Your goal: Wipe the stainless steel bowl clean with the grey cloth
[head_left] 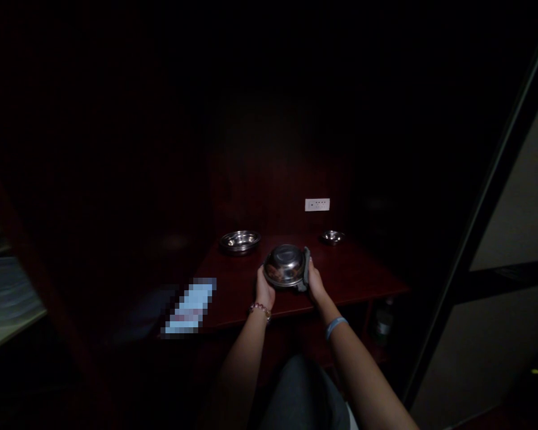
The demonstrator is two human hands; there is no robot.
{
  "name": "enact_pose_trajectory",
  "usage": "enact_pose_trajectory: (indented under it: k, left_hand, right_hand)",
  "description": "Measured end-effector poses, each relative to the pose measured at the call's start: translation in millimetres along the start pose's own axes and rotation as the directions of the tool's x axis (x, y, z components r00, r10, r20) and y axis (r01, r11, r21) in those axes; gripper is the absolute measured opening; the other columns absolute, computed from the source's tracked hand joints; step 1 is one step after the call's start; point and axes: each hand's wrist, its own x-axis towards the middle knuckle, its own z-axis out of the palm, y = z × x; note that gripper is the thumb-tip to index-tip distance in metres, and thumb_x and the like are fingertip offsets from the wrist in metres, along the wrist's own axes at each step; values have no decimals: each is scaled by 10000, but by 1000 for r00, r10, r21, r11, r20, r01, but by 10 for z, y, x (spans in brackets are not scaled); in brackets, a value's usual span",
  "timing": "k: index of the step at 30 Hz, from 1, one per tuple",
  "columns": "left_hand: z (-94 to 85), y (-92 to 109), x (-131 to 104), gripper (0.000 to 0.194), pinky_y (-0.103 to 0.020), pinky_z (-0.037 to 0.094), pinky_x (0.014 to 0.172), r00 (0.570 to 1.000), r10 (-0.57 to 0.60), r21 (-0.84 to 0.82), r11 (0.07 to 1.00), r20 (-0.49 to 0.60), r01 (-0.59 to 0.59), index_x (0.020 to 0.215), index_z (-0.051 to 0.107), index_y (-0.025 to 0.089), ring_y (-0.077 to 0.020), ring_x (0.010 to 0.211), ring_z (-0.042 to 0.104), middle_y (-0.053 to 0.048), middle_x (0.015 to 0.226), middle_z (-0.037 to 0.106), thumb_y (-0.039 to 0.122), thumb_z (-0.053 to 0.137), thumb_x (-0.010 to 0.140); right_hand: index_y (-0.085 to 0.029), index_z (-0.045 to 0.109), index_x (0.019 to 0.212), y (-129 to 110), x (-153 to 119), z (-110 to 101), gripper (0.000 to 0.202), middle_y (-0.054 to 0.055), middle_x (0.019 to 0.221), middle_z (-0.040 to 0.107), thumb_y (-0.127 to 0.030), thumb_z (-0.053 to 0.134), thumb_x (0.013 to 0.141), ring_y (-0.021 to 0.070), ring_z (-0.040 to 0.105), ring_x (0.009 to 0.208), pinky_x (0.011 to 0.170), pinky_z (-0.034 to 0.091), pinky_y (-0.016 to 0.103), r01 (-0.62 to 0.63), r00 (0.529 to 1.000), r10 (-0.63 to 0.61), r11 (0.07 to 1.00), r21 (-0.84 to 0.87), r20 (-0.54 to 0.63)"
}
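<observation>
Between my two hands is a shiny metal bowl [285,264], turned with its base up and toward me, over the front part of the dark red desk [341,278]. My left hand [264,291] grips its left rim, with a beaded bracelet on that wrist. On the bowl's right side, my right hand [315,280] presses a grey cloth [305,270] against the rim. Most of my fingertips are hidden behind the bowl and cloth. Metal plates [240,241], apparently stacked, lie at the back left. A small metal bowl [332,237] stands at the back right.
A white power socket [317,205] is set in the back wall. A blurred-out bright screen [190,307] lies at the desk's left edge. Below the desk at right is a bottle [384,322]. Dark panels close in both sides; a light sliding door [511,239] stands right.
</observation>
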Motion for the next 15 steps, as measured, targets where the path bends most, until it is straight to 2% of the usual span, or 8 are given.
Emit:
enact_pose_trajectory:
  k: [4,6,10,15]
  left_hand:
    - [-26,20,-14,419,-326,427,1044,997,-77,-16,997,1,77,1013,688,159,-188,1170,598,-95,1245,655,433,379,945]
    - [-46,12,-11,404,-336,433,1040,996,-90,10,996,-25,91,1000,684,164,-195,1170,600,-105,1246,652,442,398,941]
    - [-69,-18,16,280,-360,451,1021,994,-34,82,996,-107,43,953,668,188,-183,1115,633,-96,1149,690,376,461,933]
    - [-120,-43,73,299,-373,458,1010,984,40,122,992,-175,-19,903,654,169,-191,1069,651,-98,1076,706,363,431,946]
  right_hand:
    - [-163,677,1114,-50,-45,19,638,113,1063,723,-624,289,905,244,675,1014,912,508,363,6,998,-7,1000,20,55]
    - [-163,681,1100,-59,-54,19,638,113,1055,724,-629,294,901,247,678,994,896,515,363,4,998,-4,1000,1,60]
    - [-155,693,1065,-71,-66,11,654,115,1004,733,-639,285,899,243,692,926,863,524,351,12,999,-10,999,-40,51]
    - [-148,716,1039,-97,-102,38,671,113,967,740,-657,303,896,241,686,949,926,493,357,53,997,-48,995,-83,68]
